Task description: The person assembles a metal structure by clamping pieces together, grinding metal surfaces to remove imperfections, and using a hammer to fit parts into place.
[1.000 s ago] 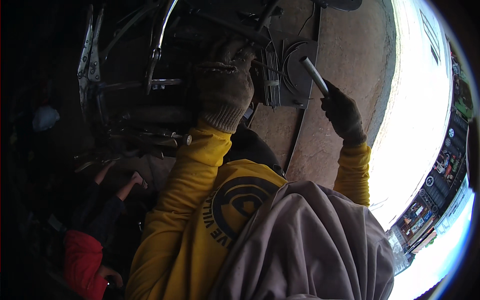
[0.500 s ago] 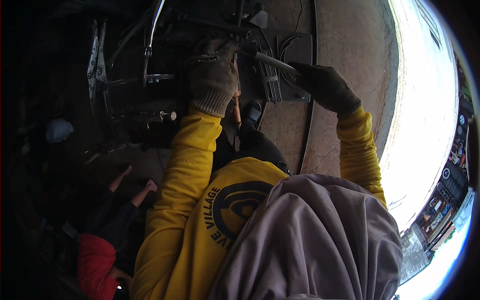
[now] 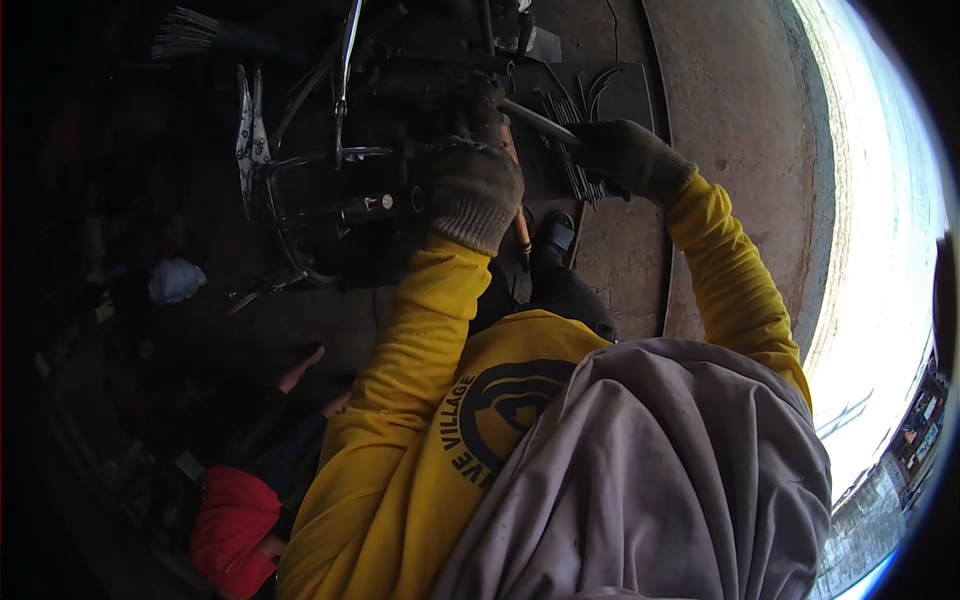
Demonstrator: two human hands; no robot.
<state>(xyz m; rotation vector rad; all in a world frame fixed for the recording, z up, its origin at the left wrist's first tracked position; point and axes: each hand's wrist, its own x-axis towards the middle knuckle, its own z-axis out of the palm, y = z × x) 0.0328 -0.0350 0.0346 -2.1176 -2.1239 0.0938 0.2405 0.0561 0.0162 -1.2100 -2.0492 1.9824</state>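
My left hand (image 3: 472,190), in a brown-grey knit glove, is closed low over the dark metalwork; its fingers and whatever they hold are lost in shadow. My right hand (image 3: 635,160), gloved alike, grips a slim grey metal bar (image 3: 538,122). The bar slants left, and its far end meets dark metal just beyond my left hand, where I cannot make out its shape. Right beside my left hand, an orange-copper rod-like piece (image 3: 515,190) points down toward my legs. Beneath the bar, a bundle of thin metal rods (image 3: 575,165) lies on a dark plate (image 3: 635,90).
Locking pliers (image 3: 245,140) and other shiny clamps (image 3: 347,80) stick out from the dark frame at left. A foot in a sandal (image 3: 560,232) stands below the plate. A person in red (image 3: 235,525) is at lower left. Brown floor (image 3: 730,120) stretches right toward bright daylight.
The whole view has shifted, so the scene sits farther right. My right hand and the bar have moved left, closer to my left hand. My left hand has drawn slightly back toward me.
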